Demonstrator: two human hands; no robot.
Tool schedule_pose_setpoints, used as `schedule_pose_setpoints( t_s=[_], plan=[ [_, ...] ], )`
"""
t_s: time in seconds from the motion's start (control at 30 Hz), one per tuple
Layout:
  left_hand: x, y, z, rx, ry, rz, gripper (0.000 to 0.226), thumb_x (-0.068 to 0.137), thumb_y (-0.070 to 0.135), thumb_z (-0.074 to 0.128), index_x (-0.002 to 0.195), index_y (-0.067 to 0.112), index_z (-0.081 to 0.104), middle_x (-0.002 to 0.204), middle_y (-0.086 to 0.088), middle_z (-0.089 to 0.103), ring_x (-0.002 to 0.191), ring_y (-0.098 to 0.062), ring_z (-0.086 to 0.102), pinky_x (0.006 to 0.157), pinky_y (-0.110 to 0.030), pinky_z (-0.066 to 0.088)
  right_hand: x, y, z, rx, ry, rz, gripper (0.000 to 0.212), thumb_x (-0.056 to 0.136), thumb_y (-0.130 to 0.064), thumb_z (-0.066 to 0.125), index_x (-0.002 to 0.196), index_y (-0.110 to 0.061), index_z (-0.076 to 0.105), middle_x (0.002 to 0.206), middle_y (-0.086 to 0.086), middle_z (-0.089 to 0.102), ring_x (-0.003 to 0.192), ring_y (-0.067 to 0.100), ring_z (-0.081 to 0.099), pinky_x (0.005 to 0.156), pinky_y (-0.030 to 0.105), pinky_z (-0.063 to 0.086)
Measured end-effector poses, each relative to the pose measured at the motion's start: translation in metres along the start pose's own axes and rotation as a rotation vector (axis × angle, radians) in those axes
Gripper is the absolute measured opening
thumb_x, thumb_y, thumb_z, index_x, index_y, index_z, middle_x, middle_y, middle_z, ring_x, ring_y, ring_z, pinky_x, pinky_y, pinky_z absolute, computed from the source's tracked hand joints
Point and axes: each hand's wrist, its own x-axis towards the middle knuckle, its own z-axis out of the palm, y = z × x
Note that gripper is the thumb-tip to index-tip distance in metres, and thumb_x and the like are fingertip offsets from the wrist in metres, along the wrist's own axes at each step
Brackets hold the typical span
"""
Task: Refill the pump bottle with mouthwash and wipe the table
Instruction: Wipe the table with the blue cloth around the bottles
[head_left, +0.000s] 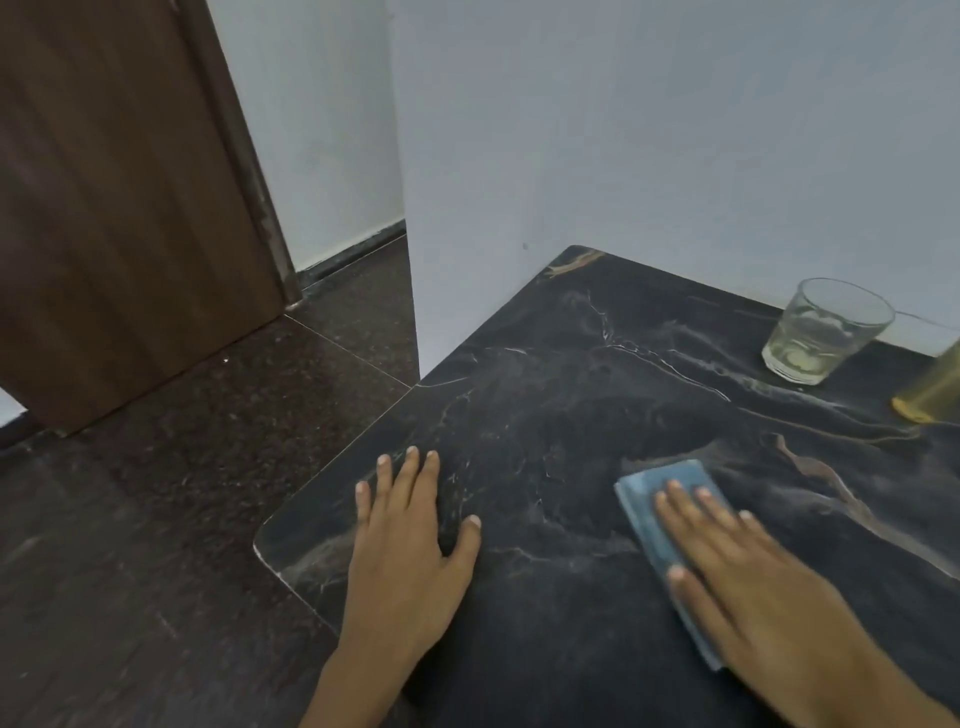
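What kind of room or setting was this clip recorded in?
Probably a home interior, a table set in a wall corner. A dark marble-look table stands against plain white walls, beside a brown wooden door and a dark speckled stone floor. A drinking glass suggests domestic use.

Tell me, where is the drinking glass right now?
The glass stands at the table's far right, close to the wall, beside a yellowish container cut off by the frame edge.

A dark brown wooden door (130, 208) stands at the left beside a pale wall (623, 130). Dark speckled floor tiles (182, 493) run beneath it, with a dark skirting strip (358, 249) along the wall's base.
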Motion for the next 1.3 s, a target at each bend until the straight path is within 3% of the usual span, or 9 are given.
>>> schedule_pose_setpoints(
  t_s=[0.07, 0.13, 0.23, 0.37, 0.6, 0.8, 1.03, 1.17, 1.3],
  plan=[
    [0.009, 0.003, 0.005, 0.006, 0.008, -0.005, 0.071, 0.094, 0.05, 0.038, 0.151, 0.023, 0.006, 0.159, 0.007, -0.001, 0.144, -0.011, -0.015, 0.109, -0.025, -0.02, 0.031, 0.026, 0.0, -0.028, 0.015, 0.079, 0.067, 0.093, -0.046, -0.015, 0.15, -0.016, 0.006, 0.156, -0.003, 0.007, 0.144, 0.014, 0.009, 0.116, 0.03, 0.006],
    [0.018, 0.007, 0.008, 0.027, 0.014, -0.006, 0.07, 0.094, 0.049, 0.037, 0.151, 0.022, 0.006, 0.16, 0.005, 0.0, 0.145, -0.014, -0.013, 0.109, -0.027, -0.019, 0.079, 0.045, 0.002, -0.007, -0.023, 0.219, 0.059, 0.097, -0.044, -0.005, 0.15, -0.019, -0.01, 0.158, -0.001, -0.01, 0.145, 0.016, -0.006, 0.118, 0.033, -0.001],
    [0.028, 0.012, 0.009, 0.063, 0.015, -0.013, 0.069, 0.095, 0.049, 0.037, 0.151, 0.02, 0.007, 0.16, 0.003, 0.001, 0.146, -0.016, -0.011, 0.108, -0.027, -0.018, 0.16, 0.03, -0.003, 0.03, -0.048, 0.301, 0.056, 0.104, -0.036, 0.012, 0.152, -0.011, 0.001, 0.16, 0.009, 0.0, 0.146, 0.029, 0.002, 0.118, 0.038, 0.001],
    [0.036, 0.012, 0.007, 0.111, 0.023, -0.041, 0.068, 0.096, 0.048, 0.035, 0.151, 0.019, 0.008, 0.16, 0.001, 0.005, 0.147, -0.019, -0.008, 0.111, -0.03, -0.016, 0.212, -0.039, -0.005, 0.067, -0.041, 0.119, 0.055, 0.104, -0.035, 0.011, 0.152, -0.01, 0.002, 0.16, 0.01, 0.001, 0.146, 0.031, 0.002, 0.118, 0.039, 0.0],
    [0.045, 0.006, 0.008, 0.127, 0.03, -0.061, 0.063, 0.098, 0.049, 0.023, 0.151, 0.018, 0.009, 0.16, 0.001, 0.007, 0.147, -0.017, -0.008, 0.113, -0.033, -0.014, 0.103, -0.042, 0.006, 0.147, 0.057, -0.33, 0.058, 0.098, -0.051, 0.006, 0.151, -0.028, 0.0, 0.156, -0.014, -0.004, 0.145, 0.005, -0.008, 0.115, 0.021, -0.01],
    [0.062, 0.015, 0.012, 0.14, 0.018, -0.029, 0.064, 0.098, 0.05, 0.021, 0.151, 0.017, 0.008, 0.16, 0.0, 0.007, 0.147, -0.018, -0.007, 0.113, -0.033, -0.014, 0.116, 0.039, -0.003, 0.069, 0.03, -0.116, 0.06, 0.098, -0.051, 0.009, 0.15, -0.024, -0.001, 0.157, -0.01, -0.002, 0.145, 0.007, -0.003, 0.109, 0.013, -0.013],
    [0.064, 0.029, 0.008, 0.1, 0.023, -0.008, 0.065, 0.095, 0.052, 0.022, 0.151, 0.021, 0.008, 0.159, 0.005, 0.006, 0.146, -0.014, -0.008, 0.108, -0.027, -0.017, 0.267, 0.002, -0.008, 0.062, -0.039, 0.109, 0.055, 0.104, -0.034, 0.012, 0.152, -0.009, 0.003, 0.16, 0.01, 0.003, 0.146, 0.031, 0.005, 0.119, 0.04, 0.006],
    [0.066, 0.029, 0.002, 0.081, 0.006, -0.03, 0.066, 0.094, 0.053, 0.023, 0.151, 0.022, 0.009, 0.159, 0.006, 0.007, 0.146, -0.014, -0.007, 0.113, -0.031, -0.013, 0.241, -0.047, -0.005, 0.071, 0.054, -0.186, 0.054, 0.104, -0.033, 0.018, 0.153, -0.011, 0.008, 0.159, 0.009, 0.01, 0.145, 0.03, 0.01, 0.119, 0.04, 0.007],
    [0.072, 0.035, 0.005, 0.12, -0.019, -0.005, 0.067, 0.094, 0.054, 0.021, 0.151, 0.023, 0.006, 0.159, 0.005, 0.006, 0.147, -0.015, -0.006, 0.114, -0.033, -0.011, 0.152, -0.023, 0.004, 0.173, 0.066, -0.405, 0.053, 0.102, -0.037, 0.025, 0.152, -0.022, 0.016, 0.159, -0.004, 0.013, 0.146, 0.015, 0.005, 0.117, 0.026, -0.004]
  ],
)
